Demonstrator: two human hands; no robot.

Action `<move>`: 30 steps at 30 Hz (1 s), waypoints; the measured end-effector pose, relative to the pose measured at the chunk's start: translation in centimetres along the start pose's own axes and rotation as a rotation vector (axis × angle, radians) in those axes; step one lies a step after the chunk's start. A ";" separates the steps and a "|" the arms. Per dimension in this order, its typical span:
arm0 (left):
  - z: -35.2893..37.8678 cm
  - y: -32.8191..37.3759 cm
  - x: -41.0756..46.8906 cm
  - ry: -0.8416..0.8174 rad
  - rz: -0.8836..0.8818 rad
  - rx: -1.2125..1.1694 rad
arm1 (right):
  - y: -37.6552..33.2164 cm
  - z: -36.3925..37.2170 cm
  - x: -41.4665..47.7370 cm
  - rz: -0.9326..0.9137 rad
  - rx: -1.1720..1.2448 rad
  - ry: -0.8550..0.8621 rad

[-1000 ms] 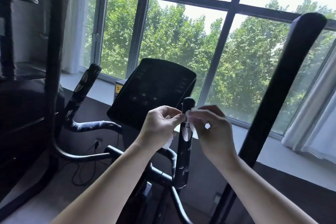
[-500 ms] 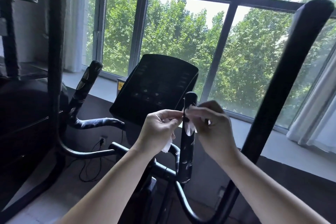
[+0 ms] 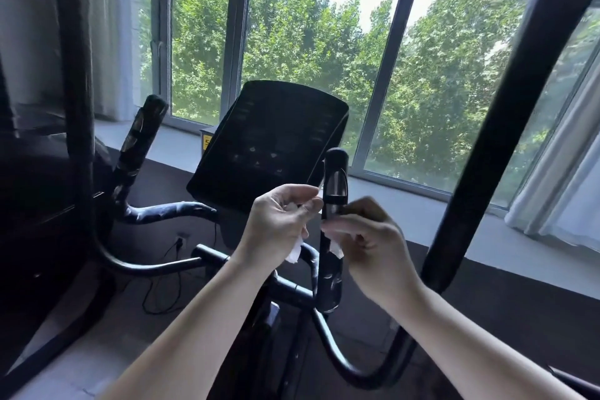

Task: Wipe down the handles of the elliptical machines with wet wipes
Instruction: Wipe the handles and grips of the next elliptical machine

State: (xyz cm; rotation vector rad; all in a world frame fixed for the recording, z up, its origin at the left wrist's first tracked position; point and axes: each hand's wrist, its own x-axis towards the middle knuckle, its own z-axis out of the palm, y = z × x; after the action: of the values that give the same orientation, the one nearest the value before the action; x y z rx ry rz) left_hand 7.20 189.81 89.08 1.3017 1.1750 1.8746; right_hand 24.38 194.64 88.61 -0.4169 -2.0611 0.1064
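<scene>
A: Where's the wet wipe point(image 3: 334, 242)?

B: At the upright inner handle point(image 3: 331, 230), right of the console point(image 3: 269, 140). The right hand point(image 3: 370, 237) has its fingers point(image 3: 341, 224) curled round the wipe, holding it against the handle's near side below the metal sensor strip.

A: And the other hand?

B: The left hand point(image 3: 279, 224) pinches another white piece just left of the handle; a corner hangs below the palm. Whether both pieces are one wipe, I cannot tell.

A: Anything unclear?

B: The right fingers are blurred, and the wipe is mostly hidden. The tall moving handle point(image 3: 506, 127) on the right runs out of frame.
</scene>
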 end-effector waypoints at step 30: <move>1.7 0.5 -3.4 0.136 -0.061 0.195 | 0.7 -0.6 -1.2 0.119 0.288 0.051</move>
State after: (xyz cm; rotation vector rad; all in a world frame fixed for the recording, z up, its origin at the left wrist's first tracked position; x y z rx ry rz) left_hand 10.07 187.40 88.33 1.2394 1.4836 1.8656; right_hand 25.62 194.84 87.73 -0.3579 -1.9334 0.4539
